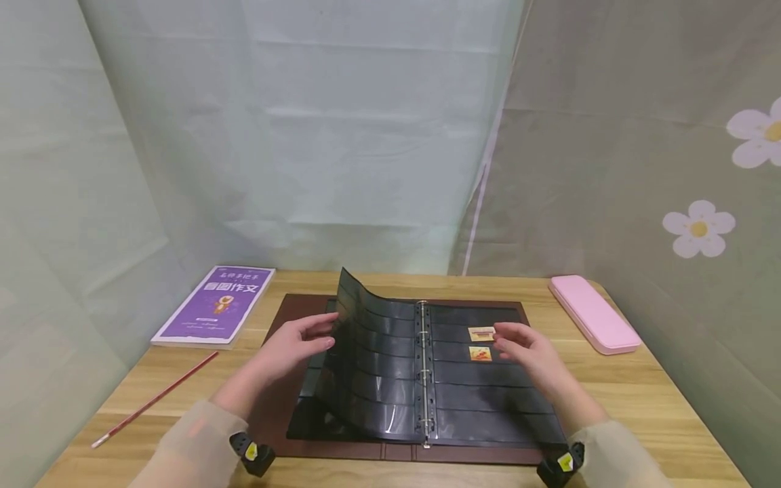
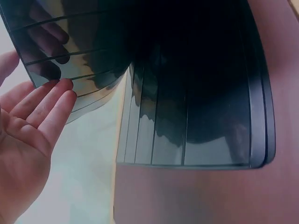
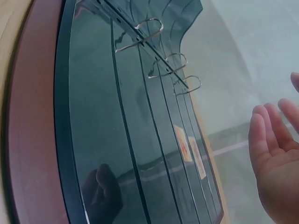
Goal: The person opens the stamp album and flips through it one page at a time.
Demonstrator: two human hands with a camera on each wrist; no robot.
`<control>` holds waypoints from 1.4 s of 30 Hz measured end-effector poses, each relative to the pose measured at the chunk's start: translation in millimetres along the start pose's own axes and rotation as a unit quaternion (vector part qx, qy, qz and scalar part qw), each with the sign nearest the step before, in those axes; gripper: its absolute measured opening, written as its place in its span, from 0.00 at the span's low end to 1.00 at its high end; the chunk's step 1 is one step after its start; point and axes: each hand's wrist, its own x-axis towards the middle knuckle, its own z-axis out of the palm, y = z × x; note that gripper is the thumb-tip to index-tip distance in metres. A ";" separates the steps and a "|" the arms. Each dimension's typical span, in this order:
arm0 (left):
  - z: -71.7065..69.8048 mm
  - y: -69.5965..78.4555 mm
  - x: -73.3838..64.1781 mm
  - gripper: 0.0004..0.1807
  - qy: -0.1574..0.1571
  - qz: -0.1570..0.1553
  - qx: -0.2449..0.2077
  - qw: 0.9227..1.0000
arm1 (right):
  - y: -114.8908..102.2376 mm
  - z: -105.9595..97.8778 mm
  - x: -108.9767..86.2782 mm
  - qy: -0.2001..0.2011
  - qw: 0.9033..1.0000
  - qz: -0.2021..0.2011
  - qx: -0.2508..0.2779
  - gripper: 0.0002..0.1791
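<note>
A stamp album [image 1: 399, 450] with black pocket pages lies spread on the table. Its left page [image 1: 378, 369] is raised, and its outer edge curls upward. My left hand [image 1: 303, 346] is at that edge, fingers extended; in the left wrist view the fingertips [image 2: 65, 86] overlap the page's corner. On the right page [image 1: 488, 423], two small stamps [image 1: 481, 354] sit in the upper pocket rows. My right hand [image 1: 529, 349] hovers beside the upper stamp [image 1: 482, 333], fingers loosely bent and holding nothing. Metal rings [image 3: 149, 30] run along the album's spine.
A purple book [image 1: 213, 305] lies at the back left of the wooden table [image 1: 647, 407], with a red pencil [image 1: 155, 400] in front of it. At the back right is a pink pencil case [image 1: 593, 313]. Curtains hang behind the table.
</note>
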 end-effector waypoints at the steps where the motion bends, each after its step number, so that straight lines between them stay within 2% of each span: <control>1: -0.6 -0.1 -1.0 0.31 0.000 -0.002 0.003 1.000 | 0.3 -0.8 -0.4 0.002 1.000 0.000 -0.002 0.25; 8: -5.1 -8.0 -7.3 0.31 0.000 -0.018 0.009 1.000 | 2.2 -6.3 -3.1 0.012 1.000 0.000 -0.006 0.24; 13: -9.4 -18.2 -10.8 0.32 0.011 -0.024 0.007 1.000 | 5.0 -11.5 -5.4 0.022 0.999 0.020 -0.015 0.26; 18: -13.0 -24.7 -13.3 0.32 0.019 -0.046 0.009 0.999 | 7.7 -15.0 -5.6 0.028 0.999 0.027 -0.007 0.25; 28: -13.6 -35.9 -13.9 0.31 0.014 -0.057 0.044 0.997 | 11.3 -19.3 -5.9 0.035 0.998 0.045 -0.012 0.26; 42: -9.6 -45.5 -17.0 0.30 0.008 -0.053 0.108 0.993 | 21.6 -29.8 -9.7 0.042 0.994 0.060 -0.086 0.26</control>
